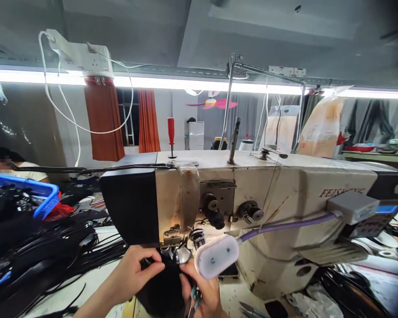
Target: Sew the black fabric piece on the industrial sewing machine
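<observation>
A cream sewing machine (295, 190) with a black end cover stands right in front of me. Below its needle area, a black fabric piece (162, 289) hangs between my hands. Thumb and index finger of my left hand (131, 276) pinch the black fabric at its left edge. My right hand (205, 289) is at the fabric's right edge, its fingers curled round a slim tool (194, 298) with teal parts, whose kind I cannot make out. A white lamp head (217, 256) on a purple flexible neck hides part of that hand. The needle itself is hidden.
Dark straps and cords (69, 247) pile up on the left, near a blue basket (49, 192). Metal snips (252, 309) lie at the front right beside clear plastic (315, 300). A red-handled screwdriver (171, 132) stands upright on the machine. Another person's head and shoulder show far left.
</observation>
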### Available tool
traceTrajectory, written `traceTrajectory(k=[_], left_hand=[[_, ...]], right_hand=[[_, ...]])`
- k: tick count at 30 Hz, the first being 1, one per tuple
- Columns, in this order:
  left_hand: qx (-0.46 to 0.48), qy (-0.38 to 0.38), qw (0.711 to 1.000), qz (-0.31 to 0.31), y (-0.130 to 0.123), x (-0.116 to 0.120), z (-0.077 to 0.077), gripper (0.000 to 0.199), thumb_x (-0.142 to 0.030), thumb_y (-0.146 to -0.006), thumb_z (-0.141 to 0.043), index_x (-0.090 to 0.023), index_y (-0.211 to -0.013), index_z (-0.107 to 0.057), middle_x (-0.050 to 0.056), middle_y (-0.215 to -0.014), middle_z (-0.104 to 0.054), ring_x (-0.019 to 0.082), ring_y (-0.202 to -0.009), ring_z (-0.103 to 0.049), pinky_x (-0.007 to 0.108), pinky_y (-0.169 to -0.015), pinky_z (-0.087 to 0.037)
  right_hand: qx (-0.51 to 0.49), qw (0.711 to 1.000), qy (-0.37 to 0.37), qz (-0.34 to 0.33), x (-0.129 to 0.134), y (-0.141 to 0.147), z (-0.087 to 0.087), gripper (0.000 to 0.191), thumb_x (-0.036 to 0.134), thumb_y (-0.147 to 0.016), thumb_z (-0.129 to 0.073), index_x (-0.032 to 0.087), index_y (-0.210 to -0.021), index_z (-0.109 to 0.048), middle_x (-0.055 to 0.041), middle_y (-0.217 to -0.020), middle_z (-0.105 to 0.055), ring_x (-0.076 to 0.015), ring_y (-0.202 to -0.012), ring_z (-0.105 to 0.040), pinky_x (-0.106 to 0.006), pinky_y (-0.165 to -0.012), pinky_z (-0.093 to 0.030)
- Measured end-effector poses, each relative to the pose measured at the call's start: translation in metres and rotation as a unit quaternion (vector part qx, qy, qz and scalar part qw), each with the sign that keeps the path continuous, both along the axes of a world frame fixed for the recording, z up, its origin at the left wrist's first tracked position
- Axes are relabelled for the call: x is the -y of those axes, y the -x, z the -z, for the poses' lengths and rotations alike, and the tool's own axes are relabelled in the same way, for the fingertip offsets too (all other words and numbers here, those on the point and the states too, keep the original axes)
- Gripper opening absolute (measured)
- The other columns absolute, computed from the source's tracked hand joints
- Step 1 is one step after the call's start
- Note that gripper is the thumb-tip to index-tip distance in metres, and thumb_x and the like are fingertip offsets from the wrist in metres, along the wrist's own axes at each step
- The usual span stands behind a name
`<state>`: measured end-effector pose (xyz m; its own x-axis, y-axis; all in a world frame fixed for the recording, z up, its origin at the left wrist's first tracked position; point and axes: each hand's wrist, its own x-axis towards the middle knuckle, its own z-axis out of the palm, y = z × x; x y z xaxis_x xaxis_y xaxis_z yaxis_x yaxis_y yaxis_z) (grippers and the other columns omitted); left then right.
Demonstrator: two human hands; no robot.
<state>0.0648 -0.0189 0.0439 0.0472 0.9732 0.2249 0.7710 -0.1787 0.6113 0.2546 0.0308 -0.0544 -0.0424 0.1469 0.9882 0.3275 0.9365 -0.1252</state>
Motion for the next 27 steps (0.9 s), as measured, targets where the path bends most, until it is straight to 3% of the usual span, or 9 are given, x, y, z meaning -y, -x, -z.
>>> traceTrajectory(k=[3,7,11,16,21,24,27], left_hand=[[0.061,0.052,0.997,0.016,-0.003,-0.006,0.006,0.029,-0.044,-0.081,-0.06,-0.019,-0.075,-0.072,0.001,-0.074,-0.072,0.02,-0.075,-0.063,0.024,-0.07,-0.045],[0.103,0.067,0.992,0.029,-0.008,-0.012,0.012,0.028,-0.041,-0.082,-0.055,-0.017,-0.079,-0.069,0.004,-0.083,-0.075,0.022,-0.082,-0.065,0.027,-0.075,-0.047],[0.115,0.069,0.991,0.016,-0.012,-0.014,0.015,0.026,-0.037,-0.083,-0.05,-0.018,-0.087,-0.067,0.005,-0.091,-0.073,0.025,-0.091,-0.065,0.033,-0.086,-0.046],[0.141,0.069,0.988,-0.016,-0.014,-0.015,0.024,0.031,-0.04,-0.083,-0.048,-0.019,-0.093,-0.069,0.006,-0.099,-0.074,0.028,-0.1,-0.065,0.037,-0.093,-0.045],[0.15,0.055,0.987,-0.03,-0.013,-0.017,0.032,0.035,-0.042,-0.083,-0.048,-0.021,-0.095,-0.072,0.006,-0.104,-0.075,0.03,-0.104,-0.064,0.039,-0.096,-0.045],[0.142,0.051,0.988,-0.037,-0.013,-0.018,0.032,0.036,-0.042,-0.084,-0.046,-0.02,-0.095,-0.073,0.007,-0.097,-0.077,0.032,-0.109,-0.063,0.042,-0.1,-0.042],[0.141,0.048,0.988,-0.034,-0.014,-0.017,0.031,0.037,-0.042,-0.084,-0.046,-0.02,-0.095,-0.074,0.007,-0.088,-0.078,0.034,-0.109,-0.065,0.043,-0.101,-0.042]], right_hand=[[0.031,0.999,0.013,0.012,-0.003,-0.001,0.001,0.032,0.004,-0.081,-0.053,0.016,-0.109,-0.064,-0.0108,-0.087,-0.068,-0.0208,-0.079,-0.069,-0.035,-0.073,-0.057],[0.04,0.999,0.009,-0.008,-0.007,-0.002,0.001,0.036,0.0,-0.079,-0.056,0.017,-0.109,-0.066,-0.0077,-0.084,-0.069,-0.0161,-0.068,-0.068,-0.028,-0.062,-0.056],[0.023,1.0,0.017,0.001,-0.015,-0.001,0.015,0.043,0.005,-0.083,-0.055,0.029,-0.117,-0.067,-0.0042,-0.089,-0.069,-0.0114,-0.057,-0.061,-0.021,-0.047,-0.051],[0.03,0.995,0.089,-0.017,-0.018,-0.006,0.03,0.033,0.017,-0.085,-0.06,0.031,-0.112,-0.072,-0.0026,-0.084,-0.069,-0.0125,-0.055,-0.062,-0.02,-0.049,-0.053],[0.035,0.974,0.221,-0.039,-0.02,-0.008,0.035,0.015,0.033,-0.088,-0.062,0.025,-0.086,-0.074,0.0005,-0.057,-0.061,-0.0131,-0.048,-0.06,-0.022,-0.045,-0.054],[0.037,0.954,0.29,-0.065,-0.026,0.0,0.043,0.02,0.037,-0.09,-0.059,0.024,-0.078,-0.07,0.0043,-0.043,-0.052,-0.0102,-0.035,-0.051,-0.019,-0.034,-0.045],[0.033,0.938,0.328,-0.112,-0.036,0.013,0.058,0.039,0.044,-0.088,-0.055,0.027,-0.055,-0.063,0.0053,-0.029,-0.035,-0.0092,-0.022,-0.036,-0.019,-0.026,-0.034]])
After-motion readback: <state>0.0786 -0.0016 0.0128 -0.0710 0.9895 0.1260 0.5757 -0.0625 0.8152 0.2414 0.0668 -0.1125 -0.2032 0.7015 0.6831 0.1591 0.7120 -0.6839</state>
